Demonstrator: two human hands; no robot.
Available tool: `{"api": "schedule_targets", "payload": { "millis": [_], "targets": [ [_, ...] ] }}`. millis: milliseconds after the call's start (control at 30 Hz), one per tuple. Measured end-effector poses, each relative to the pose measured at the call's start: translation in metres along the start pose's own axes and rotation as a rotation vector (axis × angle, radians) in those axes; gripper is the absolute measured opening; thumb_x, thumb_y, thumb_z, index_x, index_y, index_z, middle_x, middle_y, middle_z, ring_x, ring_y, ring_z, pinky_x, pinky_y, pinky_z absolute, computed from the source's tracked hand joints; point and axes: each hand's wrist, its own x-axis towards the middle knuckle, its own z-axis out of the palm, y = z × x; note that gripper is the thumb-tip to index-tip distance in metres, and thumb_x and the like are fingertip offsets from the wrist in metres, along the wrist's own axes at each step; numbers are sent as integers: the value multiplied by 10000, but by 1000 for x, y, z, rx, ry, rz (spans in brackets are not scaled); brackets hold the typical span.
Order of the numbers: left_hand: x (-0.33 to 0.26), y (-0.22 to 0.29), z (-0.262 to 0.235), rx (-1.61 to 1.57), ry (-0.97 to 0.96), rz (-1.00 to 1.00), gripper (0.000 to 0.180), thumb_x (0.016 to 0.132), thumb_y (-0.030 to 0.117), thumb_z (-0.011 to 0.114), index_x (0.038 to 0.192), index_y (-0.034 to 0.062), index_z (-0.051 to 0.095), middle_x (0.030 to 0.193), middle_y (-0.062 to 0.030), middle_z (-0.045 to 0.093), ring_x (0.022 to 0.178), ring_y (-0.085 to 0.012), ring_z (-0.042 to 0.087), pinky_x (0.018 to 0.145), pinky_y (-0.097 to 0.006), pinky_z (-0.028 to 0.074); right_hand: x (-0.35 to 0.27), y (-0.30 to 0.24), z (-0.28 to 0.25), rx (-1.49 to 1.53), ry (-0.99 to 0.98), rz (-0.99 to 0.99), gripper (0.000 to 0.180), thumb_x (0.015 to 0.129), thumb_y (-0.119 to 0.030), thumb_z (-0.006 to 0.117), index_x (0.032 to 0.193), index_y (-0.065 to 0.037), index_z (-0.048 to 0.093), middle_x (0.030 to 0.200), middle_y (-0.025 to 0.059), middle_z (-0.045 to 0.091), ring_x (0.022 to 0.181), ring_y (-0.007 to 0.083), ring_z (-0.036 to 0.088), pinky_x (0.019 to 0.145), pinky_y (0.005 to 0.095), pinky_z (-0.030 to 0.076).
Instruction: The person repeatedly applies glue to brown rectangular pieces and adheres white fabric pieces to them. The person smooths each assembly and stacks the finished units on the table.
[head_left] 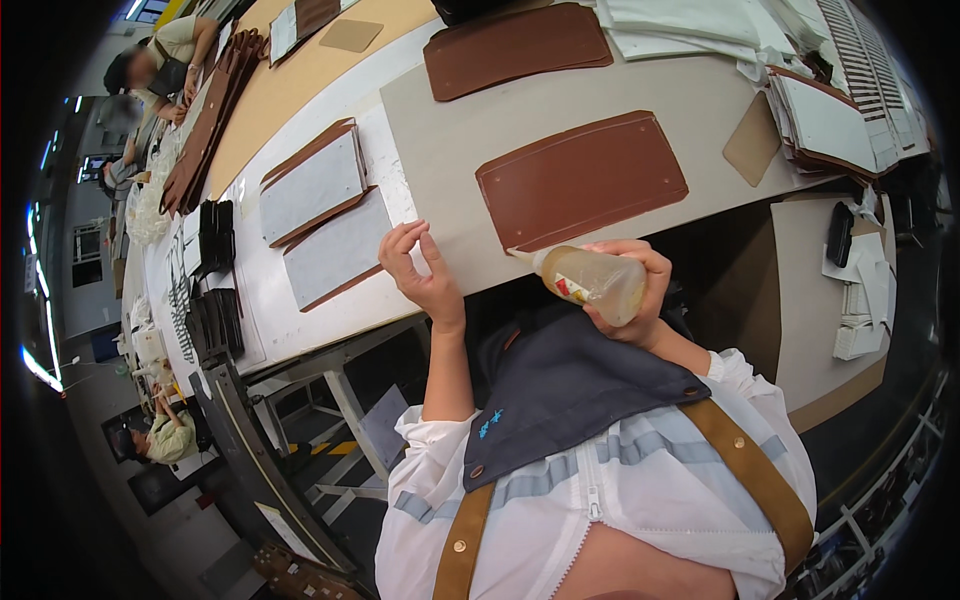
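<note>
My right hand [640,295] grips a clear plastic glue bottle [590,280] holding yellowish liquid, its nozzle aimed at the near left corner of a brown leather panel [580,180]. That panel lies flat on a grey sheet of board [450,150] on the worktable. My left hand [418,268] hovers at the near edge of the grey board, thumb and fingertips pinched together with nothing visible between them. A second brown leather panel [515,48] lies farther back on the same board.
Two grey-faced, brown-edged panels [322,215] lie left of my hands. Stacks of white and brown pieces [830,120] sit at the right, black parts [215,290] at the left. Other people [165,60] work at the far left. The table's metal frame [340,400] stands below.
</note>
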Motion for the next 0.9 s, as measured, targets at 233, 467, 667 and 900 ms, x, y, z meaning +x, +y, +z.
{"api": "schedule_targets", "payload": {
  "millis": [233,467,667,900],
  "targets": [
    [-2,-2,1,-5,18,-13,86,952,44,597,1016,59,653,1090,-70,647,1122,-257,540,1022,-397,405,26,-1,-4,345,375,192,685,956,-438,665,1355,-6,314,1302,171,496,1225,276,556,1035,407,454],
    [-2,0,1,-3,17,-3,84,961,51,593,1023,56,649,1093,-79,638,1133,-262,533,1027,-396,397,50,54,-150,-414,907,268,660,1064,-511,407,1373,73,405,1343,183,477,1280,294,439,1112,401,314],
    [-1,2,2,5,-4,-13,73,960,40,594,1014,44,642,1105,-85,629,1139,-268,531,1028,-402,397,27,74,-194,-1115,831,297,591,1049,-420,489,1401,42,386,1390,209,367,1281,336,326,1117,470,245],
    [-3,0,-1,32,-2,-8,74,957,32,593,1018,36,636,1094,-94,623,1134,-270,529,1028,-404,400,128,20,-161,-952,598,-141,334,954,-113,621,1266,-13,558,1291,144,526,1243,306,481,1077,409,364]
  ]
}}
